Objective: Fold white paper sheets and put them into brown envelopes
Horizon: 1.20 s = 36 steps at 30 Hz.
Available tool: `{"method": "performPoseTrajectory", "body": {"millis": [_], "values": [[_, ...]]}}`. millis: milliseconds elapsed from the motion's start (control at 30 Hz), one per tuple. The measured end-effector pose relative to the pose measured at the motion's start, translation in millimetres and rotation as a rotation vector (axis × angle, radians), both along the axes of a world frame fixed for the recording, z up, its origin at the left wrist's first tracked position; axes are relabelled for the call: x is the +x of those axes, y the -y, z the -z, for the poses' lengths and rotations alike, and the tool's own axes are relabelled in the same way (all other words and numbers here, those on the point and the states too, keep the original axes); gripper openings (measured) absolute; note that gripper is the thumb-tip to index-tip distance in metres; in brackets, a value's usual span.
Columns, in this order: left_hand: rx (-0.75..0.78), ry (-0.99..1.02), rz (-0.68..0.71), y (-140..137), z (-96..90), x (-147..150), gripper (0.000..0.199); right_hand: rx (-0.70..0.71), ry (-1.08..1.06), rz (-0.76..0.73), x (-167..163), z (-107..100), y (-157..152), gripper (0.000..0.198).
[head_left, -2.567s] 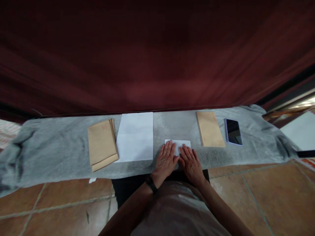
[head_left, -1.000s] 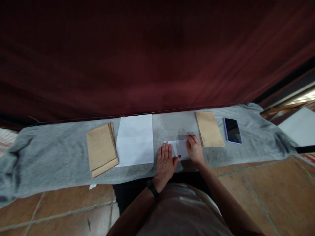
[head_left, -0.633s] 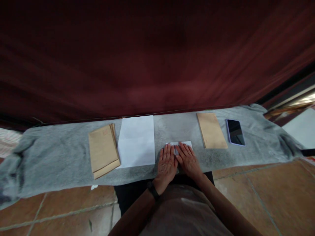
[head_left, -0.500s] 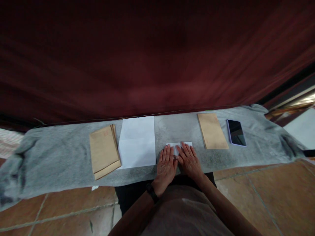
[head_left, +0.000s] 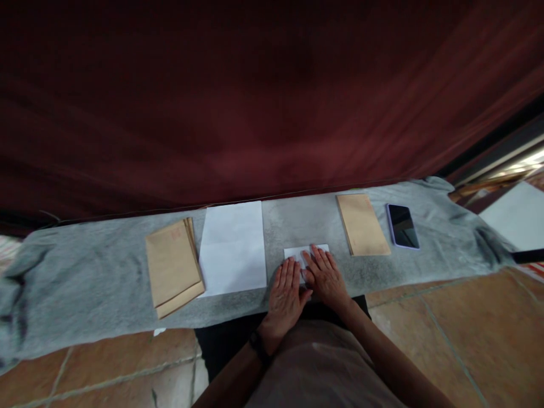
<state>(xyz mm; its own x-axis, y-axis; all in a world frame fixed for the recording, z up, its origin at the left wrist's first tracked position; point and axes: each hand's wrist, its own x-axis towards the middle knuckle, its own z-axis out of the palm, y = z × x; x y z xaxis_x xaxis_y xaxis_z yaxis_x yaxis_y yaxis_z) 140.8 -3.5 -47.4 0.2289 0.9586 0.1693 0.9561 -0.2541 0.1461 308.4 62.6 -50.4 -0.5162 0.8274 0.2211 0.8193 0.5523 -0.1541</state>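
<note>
A folded white paper (head_left: pixel 293 252) lies on the grey cloth near its front edge, partly covered by both hands. My left hand (head_left: pixel 285 292) rests flat on its left part, fingers stretched forward. My right hand (head_left: pixel 326 279) presses flat on its right part, fingers a little spread. The two thumbs are close together over the paper's near side. To the left is a larger stack or sheet of white paper (head_left: pixel 233 249) with a faint crease across it. How the paper beneath my hands is folded cannot be made out.
Brown envelopes (head_left: pixel 173 266) lie in a pile at the left, overlapping the white sheet's edge. More brown envelopes (head_left: pixel 363 225) and a phone (head_left: pixel 403 226) in a purple case lie to the right. The grey cloth (head_left: pixel 97 272) meets a dark red curtain-like surface (head_left: pixel 272 113) behind.
My left hand has slid slightly back toward my body, showing more of the folded paper's left top corner. My right hand stays on the paper. The whole view has shifted slightly.
</note>
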Motion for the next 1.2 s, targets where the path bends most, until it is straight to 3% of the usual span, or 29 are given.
{"method": "performPoseTrajectory", "body": {"millis": [200,567,800,1000,1200], "values": [[0.000,0.011,-0.021,5.9,-2.2,-6.7,0.080,-0.045,-0.012,0.022,13.4,0.4,0.1,0.056],[-0.029,0.016,0.014,0.2,-5.2,7.5,0.074,-0.041,-0.003,0.024,16.7,1.1,2.0,0.058],[-0.037,0.023,0.010,1.4,-3.7,4.6,0.076,-0.024,-0.053,0.107,19.4,2.1,9.7,0.060],[-0.033,0.005,0.025,1.6,-5.2,3.2,0.077,-0.067,-0.059,-0.085,16.1,-4.6,30.5,0.056],[-0.027,0.001,0.037,2.6,-5.7,-0.6,0.079,-0.076,-0.025,-0.031,29.9,-4.6,32.0,0.057]]}}
